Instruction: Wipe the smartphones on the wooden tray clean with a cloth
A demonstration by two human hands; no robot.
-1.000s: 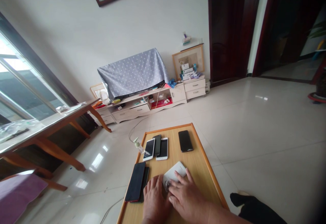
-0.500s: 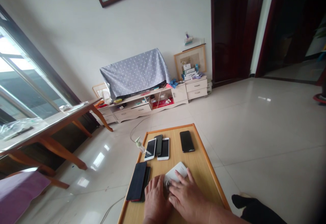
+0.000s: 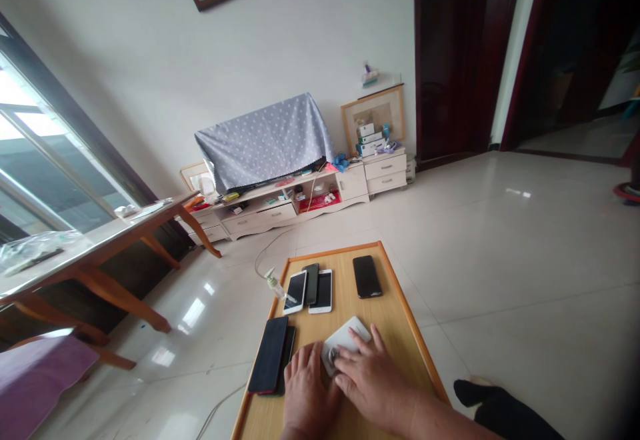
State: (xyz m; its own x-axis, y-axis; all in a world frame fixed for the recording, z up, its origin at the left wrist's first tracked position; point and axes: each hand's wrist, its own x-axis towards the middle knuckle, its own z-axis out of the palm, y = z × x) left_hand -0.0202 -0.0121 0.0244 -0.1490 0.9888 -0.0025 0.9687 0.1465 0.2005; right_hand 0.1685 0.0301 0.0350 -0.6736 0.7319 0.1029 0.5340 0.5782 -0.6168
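Observation:
A white phone (image 3: 354, 328) lies slantwise on the small wooden table (image 3: 395, 353), its face with a round grey ring-like piece upward. Against its lower left edge rests my left hand (image 3: 309, 383), fingers close together and curled onto the phone; the thumb is mostly hidden. My right hand (image 3: 373, 377) lies over the phone's right side, fingers stretched and spread, fingertips touching its surface near the ring. Left of my left hand, a dark phone (image 3: 269, 355) overlaps another dark phone (image 3: 289, 353).
Two white-framed phones (image 3: 296, 291) and a dark phone (image 3: 311, 283) lie together at the far left, beside a pump bottle (image 3: 275, 285). A black phone (image 3: 367, 277) is at the far right. A longer table (image 3: 95, 247) stands left; a cable (image 3: 220, 410) runs along the floor.
My right hand has slid slightly right across the white phone, uncovering more of the round piece. My left hand and the other phones stay in place.

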